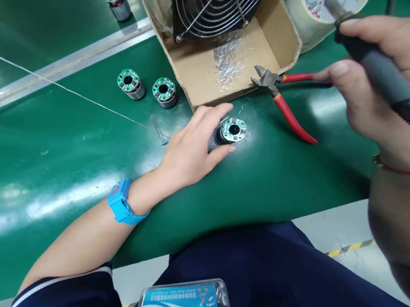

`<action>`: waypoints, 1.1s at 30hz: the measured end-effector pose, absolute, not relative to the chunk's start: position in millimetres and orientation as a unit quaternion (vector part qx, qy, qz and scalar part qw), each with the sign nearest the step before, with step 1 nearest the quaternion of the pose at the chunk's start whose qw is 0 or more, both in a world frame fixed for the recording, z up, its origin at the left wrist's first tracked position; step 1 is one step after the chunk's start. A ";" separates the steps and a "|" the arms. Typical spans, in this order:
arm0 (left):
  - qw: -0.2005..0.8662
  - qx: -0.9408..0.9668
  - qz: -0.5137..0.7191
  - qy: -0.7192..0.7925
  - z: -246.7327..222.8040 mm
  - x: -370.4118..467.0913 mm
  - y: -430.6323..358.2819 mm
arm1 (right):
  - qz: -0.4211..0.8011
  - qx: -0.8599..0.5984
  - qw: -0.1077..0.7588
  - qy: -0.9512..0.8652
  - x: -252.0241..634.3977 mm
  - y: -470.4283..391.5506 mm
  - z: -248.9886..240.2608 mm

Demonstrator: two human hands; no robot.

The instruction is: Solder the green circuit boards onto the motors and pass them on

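Observation:
My left hand (pixel 198 147) is open, thumb and fingers apart, beside a small motor (pixel 234 130) topped with a ring-shaped green circuit board. The thumb tip is close to the motor's lower edge; I cannot tell whether it touches. My right hand (pixel 381 63) is wrapped round the dark handle of a soldering iron (pixel 380 66), raised with its metal end pointing up and left. Diagonal cutters (pixel 292 116) with red handles sit between the hands, jaws at the box edge. One right fingertip overlaps a handle; contact is unclear.
A cardboard box (pixel 196 77) holds cut metal bits (pixel 229 61) and a black fan (pixel 220 0). Two similar motors (pixel 131 85) stand left of it, another motor (pixel 118 2) behind. Solder wire (pixel 41 78) crosses the left side. A wide roll (pixel 304 21) stands right.

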State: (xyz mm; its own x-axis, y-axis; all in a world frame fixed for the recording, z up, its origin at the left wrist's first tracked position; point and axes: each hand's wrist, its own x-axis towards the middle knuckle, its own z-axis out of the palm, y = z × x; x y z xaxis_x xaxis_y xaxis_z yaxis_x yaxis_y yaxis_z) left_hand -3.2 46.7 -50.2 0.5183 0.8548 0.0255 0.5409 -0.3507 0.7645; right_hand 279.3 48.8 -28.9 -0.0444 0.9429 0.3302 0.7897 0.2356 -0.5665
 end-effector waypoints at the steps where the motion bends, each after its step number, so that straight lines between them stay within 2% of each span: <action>1: 0.348 0.803 0.205 0.437 -50.9 -2.0 46.5 | 0.113 -0.595 0.323 -0.727 280.9 52.6 -31.8; 6: 0.367 0.798 0.206 0.432 -47.8 0.0 44.7 | 0.093 -0.535 0.262 -0.798 286.2 54.7 -61.0; 10: 0.405 0.767 0.256 0.427 -42.9 -1.9 43.4 | 0.085 -0.599 0.201 -0.770 286.7 49.9 -73.0; 15: 0.409 0.758 0.269 0.430 -41.6 -2.2 40.7 | 0.116 -0.525 0.257 -0.803 283.3 34.7 -60.1; 23: 0.361 0.780 0.272 0.433 -38.2 -2.2 37.7 | 0.039 -0.408 0.193 -0.891 276.3 24.8 -34.5; 28: 0.320 0.794 0.281 0.433 -39.2 -4.6 36.3 | -0.018 -0.404 0.163 -0.900 275.2 22.9 -28.8; 33: 0.309 0.790 0.298 0.438 -41.1 -8.0 37.3 | -0.081 -0.464 0.215 -0.855 264.0 24.4 -29.8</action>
